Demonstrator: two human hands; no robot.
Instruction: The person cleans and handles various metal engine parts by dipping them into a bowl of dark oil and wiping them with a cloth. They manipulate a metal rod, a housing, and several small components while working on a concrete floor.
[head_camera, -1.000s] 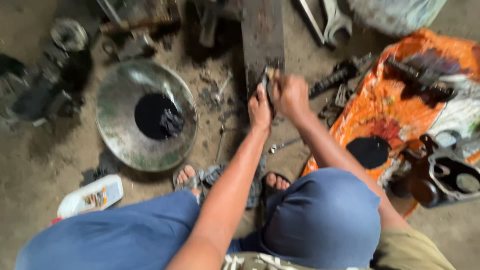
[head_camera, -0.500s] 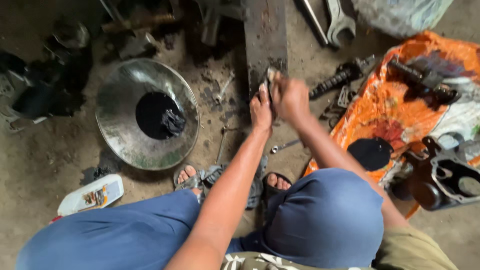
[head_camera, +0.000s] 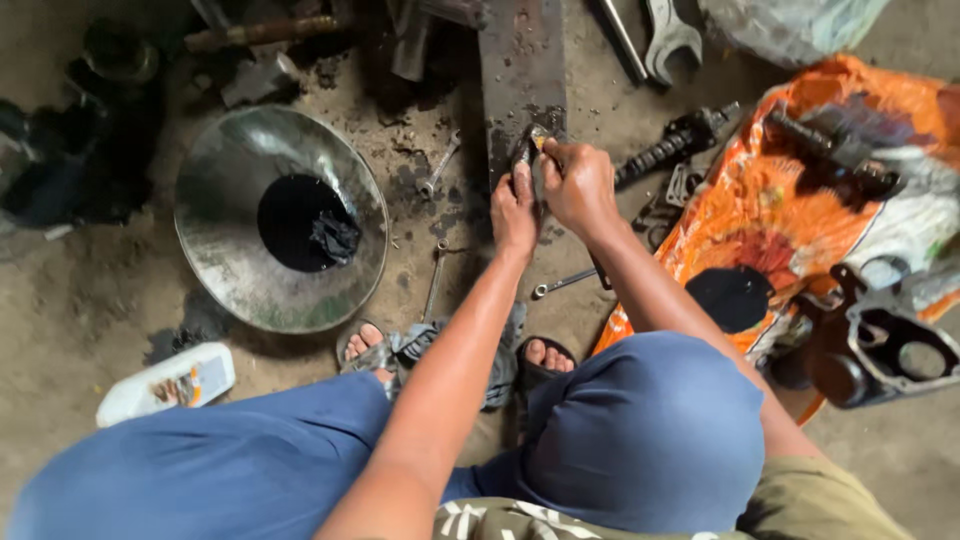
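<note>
I squat on a dirt floor, blue-trousered knees at the bottom of the head view. My left hand (head_camera: 515, 210) and my right hand (head_camera: 578, 185) meet over the near end of a long dark metal plate (head_camera: 522, 60) lying on the ground. Between them sits a small dark metal part (head_camera: 528, 150) resting on that plate; the left fingers press it down. The right hand pinches something small and pale against its top, too small to name. Both hands are grimy.
A round metal basin (head_camera: 225, 270) with black oil and a dark rag lies left. A white plastic bottle (head_camera: 165, 383) lies near my left knee. Small spanners (head_camera: 565, 284) lie by my sandalled feet. An orange sack (head_camera: 800, 210) with engine parts is right; large wrenches (head_camera: 668, 40) lie above.
My hands stay together on the small part, shifting slightly along the plate's end. The view has steadied and moved a little, so everything sits slightly lower-left.
</note>
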